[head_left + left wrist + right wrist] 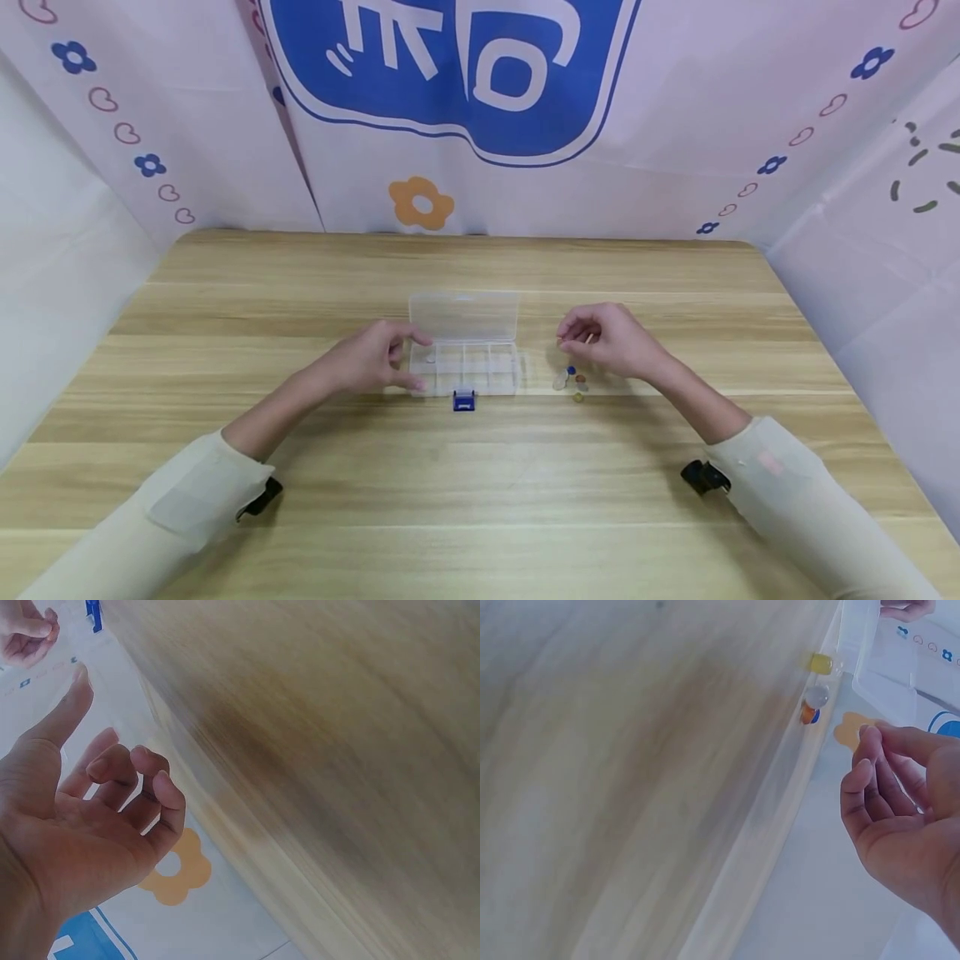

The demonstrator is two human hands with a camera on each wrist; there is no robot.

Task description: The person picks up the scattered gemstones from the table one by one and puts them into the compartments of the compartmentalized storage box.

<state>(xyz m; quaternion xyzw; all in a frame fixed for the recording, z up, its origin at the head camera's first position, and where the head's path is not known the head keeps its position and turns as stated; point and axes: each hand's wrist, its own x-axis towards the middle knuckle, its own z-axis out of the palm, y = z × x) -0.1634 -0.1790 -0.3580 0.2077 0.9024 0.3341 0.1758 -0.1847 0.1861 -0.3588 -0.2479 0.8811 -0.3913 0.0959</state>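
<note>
A clear plastic compartment box (464, 367) stands with its lid (463, 317) raised at the back and a blue latch (464, 401) at the front. My left hand (375, 358) is at the box's left end, thumb and index finger spread over its edge; whether they touch it I cannot tell. A small clear piece (430, 359) seems to lie in the back left compartment. To the right of the box, my right hand (611, 340) pinches a small orange piece (52, 632), mostly hidden by the fingertips. Near that hand lie small blue (572, 370), clear (560, 382), orange (581, 379) and yellow (820, 663) marble-like pieces.
The wooden table (480, 500) extends around the box and both forearms. A white printed cloth (525, 200) hangs behind its far edge, with more cloth at both sides. Dark devices (705, 477) are strapped beneath the sleeves.
</note>
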